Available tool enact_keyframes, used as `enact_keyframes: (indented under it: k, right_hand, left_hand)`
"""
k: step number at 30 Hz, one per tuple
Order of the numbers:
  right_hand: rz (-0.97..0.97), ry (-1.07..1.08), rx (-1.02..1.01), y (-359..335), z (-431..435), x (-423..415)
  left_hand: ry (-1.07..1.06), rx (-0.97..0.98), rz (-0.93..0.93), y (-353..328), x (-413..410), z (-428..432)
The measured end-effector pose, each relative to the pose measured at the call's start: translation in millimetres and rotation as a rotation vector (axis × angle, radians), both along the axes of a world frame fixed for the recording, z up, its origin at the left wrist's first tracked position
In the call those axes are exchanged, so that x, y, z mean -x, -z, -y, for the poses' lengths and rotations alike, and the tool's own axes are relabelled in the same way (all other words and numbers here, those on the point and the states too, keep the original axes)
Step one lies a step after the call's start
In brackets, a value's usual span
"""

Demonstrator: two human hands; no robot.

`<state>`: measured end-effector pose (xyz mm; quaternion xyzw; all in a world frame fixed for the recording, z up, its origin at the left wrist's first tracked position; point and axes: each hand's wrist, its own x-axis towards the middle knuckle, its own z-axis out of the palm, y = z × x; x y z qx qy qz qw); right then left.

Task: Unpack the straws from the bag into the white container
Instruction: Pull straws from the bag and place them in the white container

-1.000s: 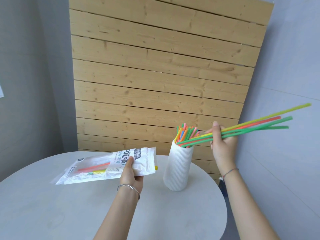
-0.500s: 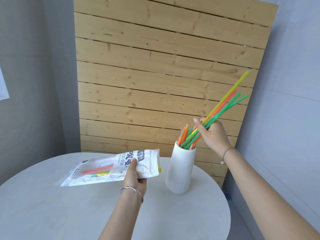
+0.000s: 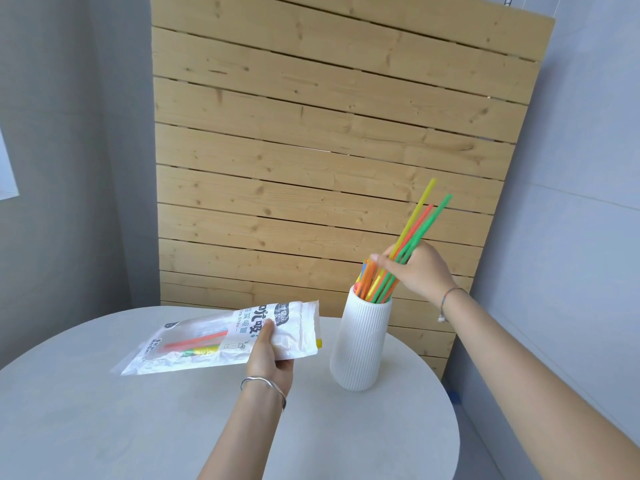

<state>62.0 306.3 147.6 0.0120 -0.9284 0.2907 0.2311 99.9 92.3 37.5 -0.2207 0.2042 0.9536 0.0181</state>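
A white ribbed container [image 3: 360, 344] stands on the round grey worktop [image 3: 104, 420], and everything else is placed from it. Directly above its mouth, the right hand [image 3: 420, 273] grips a small bundle of long straws [image 3: 417, 226], yellow, orange and green, its fingers [image 3: 381, 260] curled and pressed around them. The bundle's lower ends sit inside the container's mouth, while the upper ends slant up and away to the right of it. Shorter-looking orange, green and yellow straws already stand in the container, beside the held ones. To the left of the container, the left hand [image 3: 268, 355] holds a white printed plastic bag [image 3: 221, 339] just above the worktop, thumb on top and the other fingers hidden underneath, pinching its near edge. Through the bag's clear window a few straws show, orange, yellow and green, lying flat. A wooden slat panel [image 3: 311, 150] rises behind the container.
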Motion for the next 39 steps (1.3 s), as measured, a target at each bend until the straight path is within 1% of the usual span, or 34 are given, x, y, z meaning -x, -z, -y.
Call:
enact_keyframes:
  k: [2, 3, 4, 5, 7, 9, 11, 12, 13, 15, 16, 17, 18, 20, 22, 24, 26, 27, 28, 29, 32, 33, 34, 36, 37, 39]
  right_hand:
    - [-0.109, 0.029, 0.177, -7, 3, 0]
    - [-0.148, 0.000, 0.260, -11, 4, 1]
    - [-0.166, -0.055, 0.300, -13, 7, 0]
    - [-0.149, -0.113, 0.278, -14, 10, -1]
    - [-0.050, -0.184, 0.131, -7, 12, -2]
    - [0.071, -0.194, 0.007, 5, 14, -1]
    - [0.096, -0.166, -0.039, 12, 14, 1]
    - [0.071, -0.142, -0.023, 12, 14, 2]
    - [0.020, -0.118, 0.040, 10, 14, 2]
    - [-0.140, -0.117, 0.216, 0, 15, -1]
    - [-0.230, -0.142, 0.260, -5, 15, -3]
    - [-0.294, -0.168, 0.259, -9, 16, -5]
    - [-0.324, -0.192, 0.227, -12, 17, -6]
    - [-0.288, -0.203, 0.091, -15, 22, -7]
    - [-0.154, -0.175, -0.121, -12, 24, -4]
    - [0.038, -0.163, -0.300, -6, 25, -2]
    - [0.186, -0.145, -0.432, -3, 25, -4]
    - [0.209, -0.133, -0.466, -3, 24, -5]
    - [0.188, -0.123, -0.467, -3, 23, -6]
    - [0.120, -0.115, -0.430, -5, 23, -8]
    - [-0.244, -0.093, -0.263, -10, 28, -17]
    - [-0.340, -0.103, -0.260, -11, 31, -20]
    - [-0.391, -0.119, -0.301, -10, 33, -22]
    - [-0.375, -0.157, -0.379, -5, 39, -24]
    - [-0.359, -0.173, -0.353, -2, 40, -25]
    - [-0.407, -0.204, -0.130, -2, 42, -28]
  left_hand:
    - [-0.003, -0.001, -0.001, 0, 1, 0]
    - [-0.002, -0.001, -0.001, 0, 1, 0]
    - [0.000, -0.002, -0.002, 0, 1, 0]
    - [0.002, -0.001, -0.002, 1, 1, 0]
    - [0.008, 0.001, 0.000, 2, 1, -1]
    - [0.010, -0.001, 0.001, 2, 0, -1]
    - [0.010, -0.005, -0.002, 3, 0, -1]
    - [0.011, -0.007, -0.004, 3, 0, 0]
    - [0.011, -0.007, -0.007, 3, 1, 0]
    - [0.009, -0.009, -0.010, 4, 2, 1]
    - [0.010, -0.012, -0.010, 4, 3, 2]
    - [0.013, -0.014, -0.008, 4, 4, 1]
    - [0.015, -0.016, -0.006, 4, 4, 1]
    - [0.020, -0.020, 0.002, 5, 3, 0]
    - [0.021, -0.019, 0.009, 4, 2, -1]
    - [0.015, -0.015, 0.005, 3, 1, -1]
    - [0.013, -0.006, -0.002, 2, 1, 0]
    - [0.009, -0.001, -0.001, 2, 2, 1]
    - [0.006, 0.003, 0.004, 2, 2, 2]
    - [0.004, 0.007, 0.010, 2, 3, 2]
    - [0.011, 0.012, 0.009, 1, 2, 2]
    - [0.013, 0.013, 0.009, 1, 2, 2]
    - [0.013, 0.013, 0.010, 1, 2, 2]
    - [0.011, 0.008, 0.015, 2, 1, 1]
    - [0.011, 0.007, 0.015, 2, 1, 1]
    - [0.015, 0.009, 0.011, 2, 0, 1]
